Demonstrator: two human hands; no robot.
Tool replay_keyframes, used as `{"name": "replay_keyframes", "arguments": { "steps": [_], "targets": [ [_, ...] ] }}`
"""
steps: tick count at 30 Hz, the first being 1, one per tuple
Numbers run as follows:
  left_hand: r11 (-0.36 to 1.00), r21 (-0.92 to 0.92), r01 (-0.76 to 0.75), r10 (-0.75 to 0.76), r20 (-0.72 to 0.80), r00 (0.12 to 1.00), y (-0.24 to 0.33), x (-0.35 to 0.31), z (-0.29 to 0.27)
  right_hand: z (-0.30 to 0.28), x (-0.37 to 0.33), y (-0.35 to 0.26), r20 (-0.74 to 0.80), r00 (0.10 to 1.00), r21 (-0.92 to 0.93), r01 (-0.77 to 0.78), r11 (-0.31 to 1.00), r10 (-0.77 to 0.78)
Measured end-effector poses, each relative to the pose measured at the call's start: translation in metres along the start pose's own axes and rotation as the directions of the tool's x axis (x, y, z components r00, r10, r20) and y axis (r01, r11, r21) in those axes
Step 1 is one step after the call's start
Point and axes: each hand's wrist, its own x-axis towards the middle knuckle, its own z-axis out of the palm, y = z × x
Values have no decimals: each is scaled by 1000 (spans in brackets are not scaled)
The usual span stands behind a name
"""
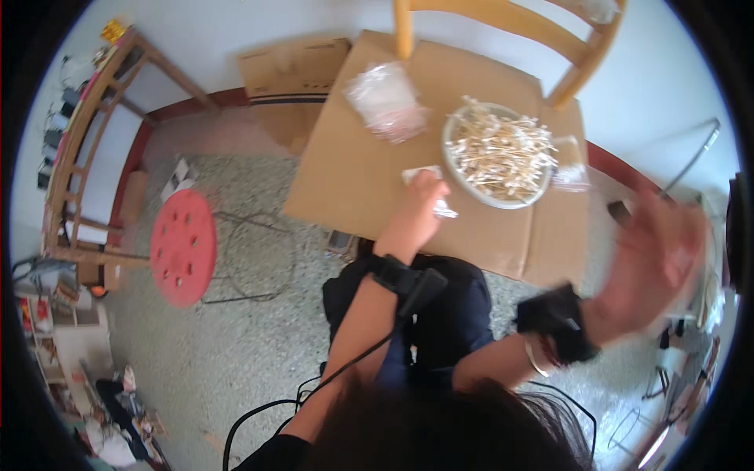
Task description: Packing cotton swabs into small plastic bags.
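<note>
My left hand (422, 206) is closed on a small clear plastic bag (444, 210) over the cardboard sheet, its fingers wrapped round the bag so that only the ends show. Just right of it stands a round, pale bowl (488, 199) heaped with loose cotton swabs (503, 149). A filled bag of cotton swabs (571, 163) lies against the bowl's right side. Beyond my left hand is a stack of clear plastic bags (386, 100) with pinkish edges. My right hand (656, 255) is raised off to the right, away from the bowl, its fingers smeared by motion.
The cardboard sheet (353, 188) covers a wooden chair (503, 22) in front of my knees. A red round stool (183, 247) stands at the left, near a wooden frame (88, 149). A cable (259, 410) runs from my left wrist. A cardboard box (294, 71) leans on the wall.
</note>
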Motion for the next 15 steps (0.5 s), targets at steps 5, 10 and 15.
{"name": "replay_keyframes", "arguments": {
  "steps": [5,10,15],
  "targets": [
    [993,89,81,-82,13,997,-8,3,-20,-19,7,64,35,954,32,-299,954,298],
    [996,86,39,-25,-152,988,0,19,-9,-35,8,69,-14,945,-11,-327,945,327],
    [988,106,108,-84,-213,974,19,45,-14,-56,4,81,-201,930,-71,-327,942,308]
  ]
}}
